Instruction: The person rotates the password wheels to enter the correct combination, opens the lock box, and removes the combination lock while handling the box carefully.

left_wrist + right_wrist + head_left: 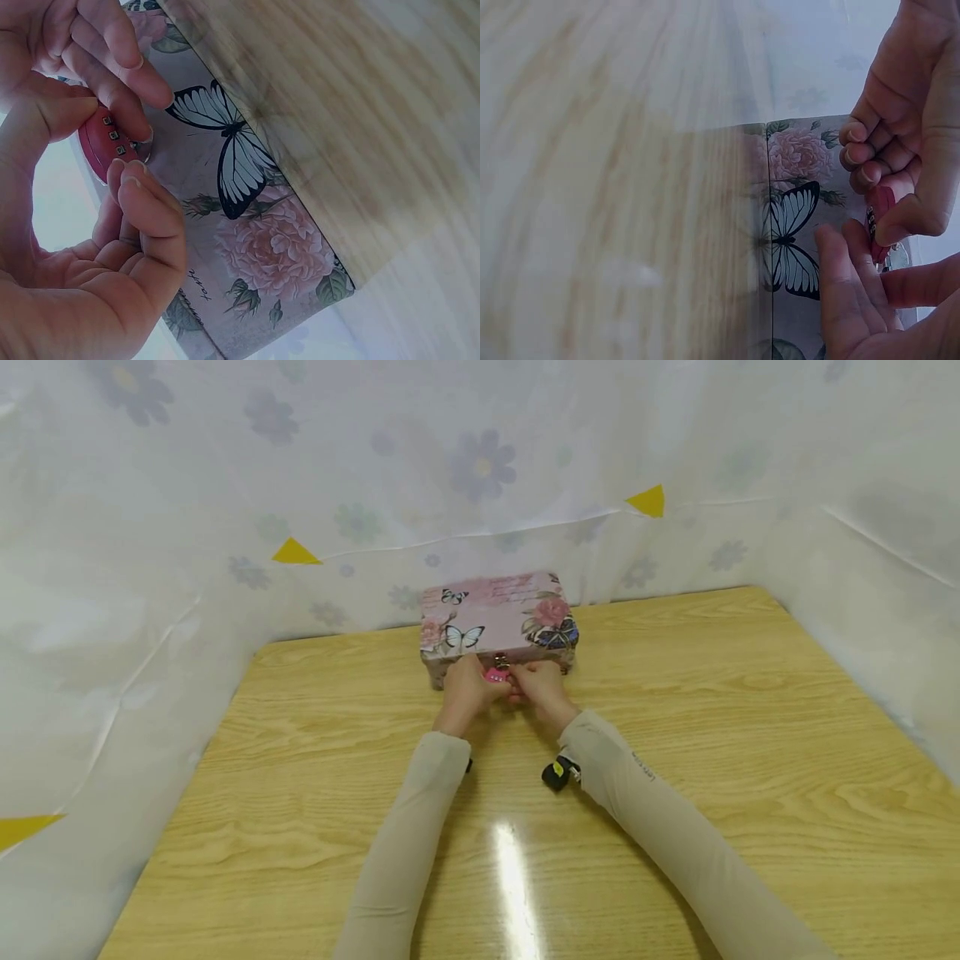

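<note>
A pink-red combination padlock (496, 676) with several small number dials is at the front of a floral, butterfly-printed box (491, 614), just below its metal clasp (501, 660). My left hand (465, 690) pinches the lock's body between thumb and fingertips, as the left wrist view shows with the dials (114, 136) facing out. From the other side, my right hand (543, 687) pinches at the shackle end of the padlock (881, 206) with thumb and fingers. Part of the shackle is hidden behind fingertips. The box lid is closed.
The box stands near the back edge of a wood-grain table (315, 760). Behind and at the sides hangs a pale flower-printed sheet (375, 468) with yellow tape pieces (297, 552). A black wrist strap (556, 773) shows at the right sleeve (637, 785).
</note>
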A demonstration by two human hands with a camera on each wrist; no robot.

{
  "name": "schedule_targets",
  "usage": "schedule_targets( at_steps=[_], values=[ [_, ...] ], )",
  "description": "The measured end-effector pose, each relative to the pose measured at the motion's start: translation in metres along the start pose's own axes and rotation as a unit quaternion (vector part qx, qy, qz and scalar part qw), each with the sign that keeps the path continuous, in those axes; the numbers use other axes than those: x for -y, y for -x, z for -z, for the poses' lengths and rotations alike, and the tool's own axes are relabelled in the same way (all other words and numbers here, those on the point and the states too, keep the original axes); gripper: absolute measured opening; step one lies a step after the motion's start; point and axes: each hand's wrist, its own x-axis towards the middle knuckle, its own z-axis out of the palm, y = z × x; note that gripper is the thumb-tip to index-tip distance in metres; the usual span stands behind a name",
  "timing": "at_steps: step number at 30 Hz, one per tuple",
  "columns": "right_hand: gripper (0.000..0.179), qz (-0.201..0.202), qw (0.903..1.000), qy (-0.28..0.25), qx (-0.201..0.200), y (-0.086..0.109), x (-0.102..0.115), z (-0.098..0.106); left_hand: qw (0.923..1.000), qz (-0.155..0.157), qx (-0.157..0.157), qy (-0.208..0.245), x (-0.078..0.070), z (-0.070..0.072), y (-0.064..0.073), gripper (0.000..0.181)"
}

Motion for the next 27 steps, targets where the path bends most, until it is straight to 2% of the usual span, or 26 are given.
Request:
schedule_targets(
  at_steps=[10, 27],
  values=[
    [0.019, 0.002, 0.9999, 0.011, 0.0, 0.0008, -0.0006, 0.0012, 1.0, 0.004, -0.004, -0.004, -0.0006, -0.0011, -0.0005, 0.041],
    [0.019, 0.004, 0.9996, 0.028, -0.008, 0.0021, -0.0005, 0.0028, 0.9999, 0.011, 0.009, -0.009, -0.005, -0.0025, 0.0028, 0.04]
  ],
)
